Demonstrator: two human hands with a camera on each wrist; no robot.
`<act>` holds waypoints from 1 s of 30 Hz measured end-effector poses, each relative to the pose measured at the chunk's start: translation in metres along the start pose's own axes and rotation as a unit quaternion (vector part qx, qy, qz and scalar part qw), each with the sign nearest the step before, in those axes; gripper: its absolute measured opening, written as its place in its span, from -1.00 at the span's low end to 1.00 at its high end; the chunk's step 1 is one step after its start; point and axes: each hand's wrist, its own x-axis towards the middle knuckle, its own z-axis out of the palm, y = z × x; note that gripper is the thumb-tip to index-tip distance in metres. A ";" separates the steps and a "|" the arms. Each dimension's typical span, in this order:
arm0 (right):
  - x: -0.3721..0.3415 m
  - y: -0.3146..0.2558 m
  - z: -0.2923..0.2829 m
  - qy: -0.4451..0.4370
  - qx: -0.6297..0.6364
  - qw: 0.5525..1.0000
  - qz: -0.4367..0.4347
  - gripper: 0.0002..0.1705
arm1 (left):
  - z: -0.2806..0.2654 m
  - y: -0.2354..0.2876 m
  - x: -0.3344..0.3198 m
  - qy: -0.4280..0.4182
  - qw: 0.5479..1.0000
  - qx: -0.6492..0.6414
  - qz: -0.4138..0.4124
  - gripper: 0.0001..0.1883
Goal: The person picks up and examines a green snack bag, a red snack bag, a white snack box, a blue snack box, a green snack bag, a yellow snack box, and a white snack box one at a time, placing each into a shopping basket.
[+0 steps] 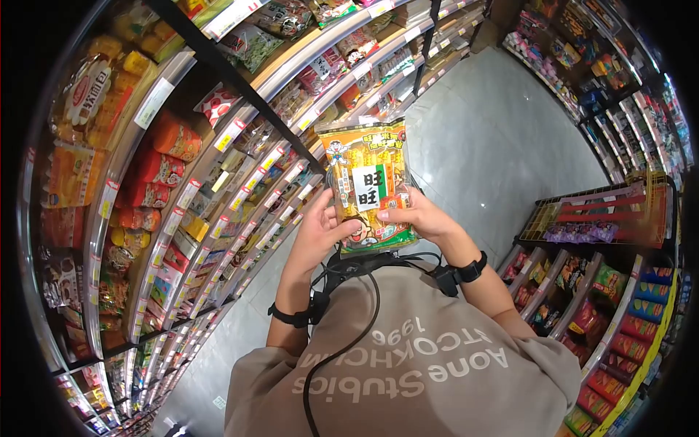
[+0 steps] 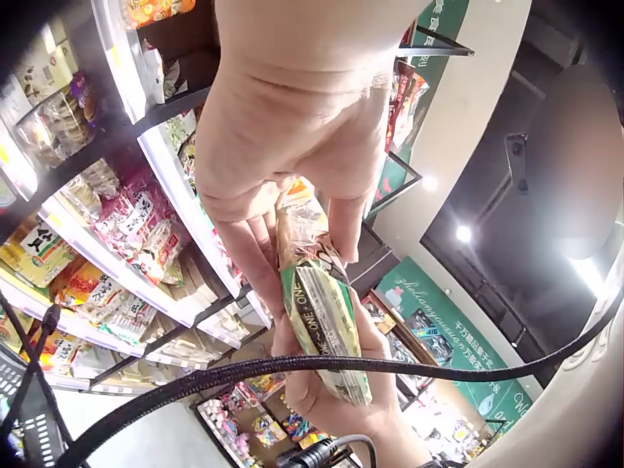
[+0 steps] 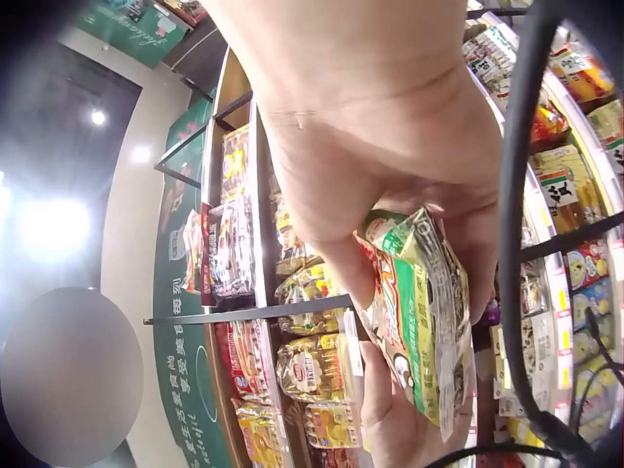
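A snack bag (image 1: 371, 156) with a yellow and orange front, a green lower edge and a white label with black characters is held upright before the chest. My left hand (image 1: 318, 224) grips its left side, thumb across the lower front. On the opposite side my right hand (image 1: 426, 217) grips the bag, its thumb lying over the front. The left wrist view shows the bag's clear sealed edge (image 2: 327, 312) between both hands. In the right wrist view the bag (image 3: 414, 312) sits between thumb and fingers, and its back is mostly hidden.
Curved shelves (image 1: 153, 102) of packaged snacks with price tags line the left side. More shelves (image 1: 619, 320) and a wire rack (image 1: 593, 215) stand at the right. A grey tiled floor (image 1: 473, 138) runs between them. A black cable (image 1: 342, 349) hangs over the shirt.
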 end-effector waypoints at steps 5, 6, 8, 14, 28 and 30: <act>0.004 0.007 0.004 -0.013 0.002 1.000 0.021 -0.43 | -0.005 -0.012 -0.009 0.020 0.999 -0.019 0.018 -0.30; 0.005 0.009 0.004 -0.016 0.005 1.000 0.023 -0.43 | -0.005 -0.013 -0.010 0.024 0.999 -0.014 0.018 -0.30; 0.005 0.011 0.004 -0.018 0.007 1.000 0.023 -0.43 | -0.006 -0.014 -0.011 0.030 0.999 -0.003 0.018 -0.32; -0.006 0.014 0.004 -0.009 0.009 1.000 0.015 -0.41 | 0.000 -0.019 -0.014 0.025 1.000 -0.014 0.009 -0.33; -0.031 0.020 0.003 0.028 0.069 0.997 -0.010 -0.35 | 0.013 -0.028 -0.013 0.017 0.999 0.020 0.021 -0.24; -0.034 0.020 0.002 0.033 0.067 0.997 -0.011 -0.35 | 0.016 -0.029 -0.013 0.017 0.999 0.017 0.022 -0.23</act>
